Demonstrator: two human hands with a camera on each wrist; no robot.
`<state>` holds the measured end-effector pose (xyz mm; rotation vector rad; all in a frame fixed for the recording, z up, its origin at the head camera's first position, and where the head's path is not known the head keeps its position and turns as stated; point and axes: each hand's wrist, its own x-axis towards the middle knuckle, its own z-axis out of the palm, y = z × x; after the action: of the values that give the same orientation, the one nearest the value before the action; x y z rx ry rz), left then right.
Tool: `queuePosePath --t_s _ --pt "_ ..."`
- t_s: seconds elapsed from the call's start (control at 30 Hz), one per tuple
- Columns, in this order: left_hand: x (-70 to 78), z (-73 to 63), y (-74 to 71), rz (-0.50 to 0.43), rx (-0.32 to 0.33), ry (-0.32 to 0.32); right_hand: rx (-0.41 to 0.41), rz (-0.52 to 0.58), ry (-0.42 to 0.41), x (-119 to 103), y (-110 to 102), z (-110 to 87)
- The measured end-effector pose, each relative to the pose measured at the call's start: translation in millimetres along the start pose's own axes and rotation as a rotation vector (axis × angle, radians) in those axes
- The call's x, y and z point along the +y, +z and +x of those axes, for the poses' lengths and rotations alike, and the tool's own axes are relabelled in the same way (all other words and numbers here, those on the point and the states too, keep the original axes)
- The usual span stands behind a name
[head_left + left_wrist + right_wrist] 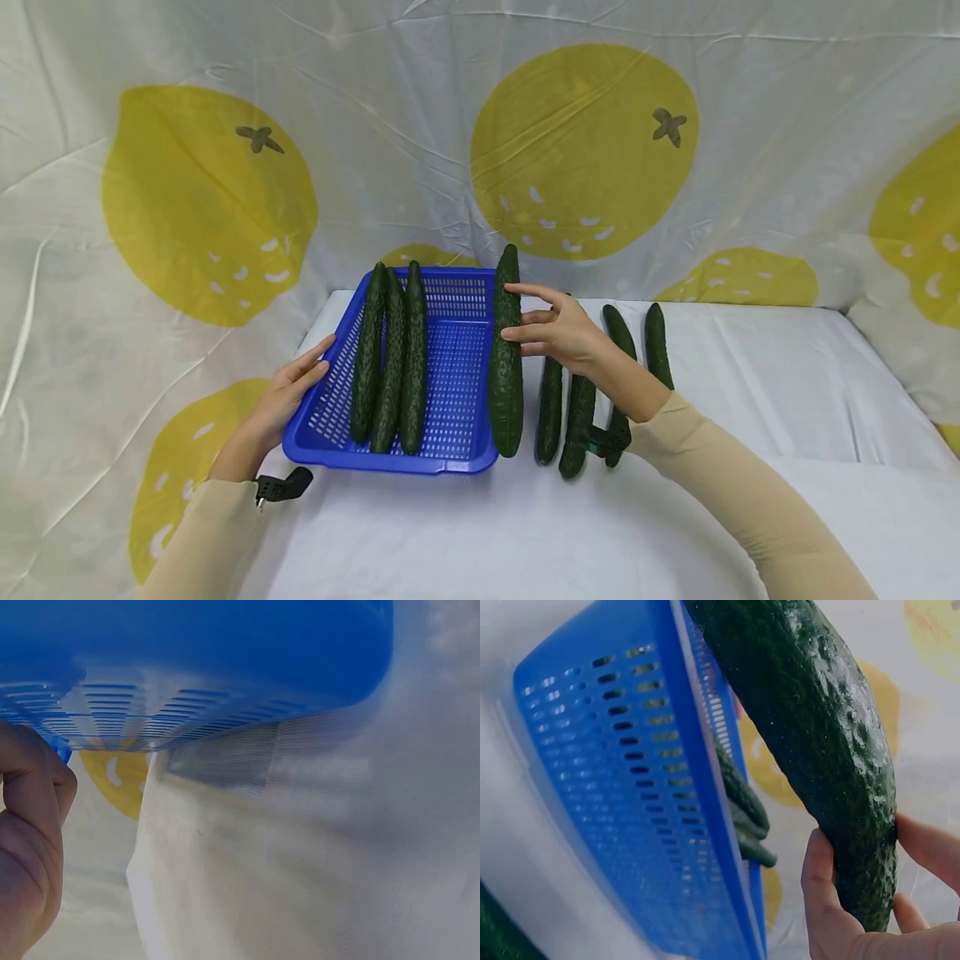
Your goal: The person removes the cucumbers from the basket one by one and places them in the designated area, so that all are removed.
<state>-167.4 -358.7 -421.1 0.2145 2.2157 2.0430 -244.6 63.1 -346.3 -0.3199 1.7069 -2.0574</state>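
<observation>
While the left hand [279,402] grips the left rim of the blue basket [315,454], the right hand [562,333] holds a cucumber [507,396] at the basket's right rim.
The right hand's thumb and fingers are clamped on opposite sides of the cucumber, which is upraised lengthwise along that rim; whether it touches the basket cannot be told. The left hand's fingers are closed on the basket's edge. Three cucumbers [392,367] lie side by side in the basket, towards its left wall. Right of the basket, more cucumbers [550,408] lie on the white-covered surface [450,542], partly hidden by the right arm. Behind the basket hangs a lemon-printed cloth [390,125].
</observation>
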Motion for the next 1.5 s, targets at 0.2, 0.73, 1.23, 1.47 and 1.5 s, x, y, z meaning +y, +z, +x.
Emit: queuePosePath --t_s 0.2,0.73,1.23,1.47,1.5 --pt "-0.8 -0.9 -0.7 -0.005 0.002 0.004 0.015 -0.026 -0.001 2 -15 -4.1" --pt "-2.0 -2.3 -2.3 -0.006 0.007 0.002 0.016 -0.118 -0.003 3 -55 -15.4" --pt "-3.0 -0.1 -3.0 0.033 0.023 -0.002 -0.01 -0.115 0.028 -1 -91 -32.6" --pt "-3.3 0.5 -2.8 0.033 0.021 -0.003 0.018 -0.17 0.023 1 -110 -43.9" --pt "-3.4 0.4 -3.0 0.029 0.019 0.0 0.02 -0.17 0.021 2 -112 -45.4"
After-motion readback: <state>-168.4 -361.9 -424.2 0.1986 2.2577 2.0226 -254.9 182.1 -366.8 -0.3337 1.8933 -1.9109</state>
